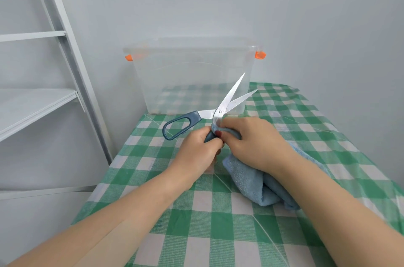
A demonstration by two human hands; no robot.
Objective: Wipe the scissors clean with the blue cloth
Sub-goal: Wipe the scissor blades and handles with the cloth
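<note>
The scissors (229,98) have silver blades spread apart, tips pointing up and to the right, and grey-blue handles. One handle loop (179,125) sticks out free to the left. My left hand (197,153) grips the other handle, which is mostly hidden in its fingers. My right hand (253,142) pinches a fold of the blue cloth (251,183) against the blade just below the pivot. The rest of the cloth hangs under my right wrist down onto the table.
A table (196,223) with a green and white checked cover lies under my hands. A clear plastic box (192,65) with orange clips stands at its far end, against the wall. A white metal shelf frame (65,48) stands to the left.
</note>
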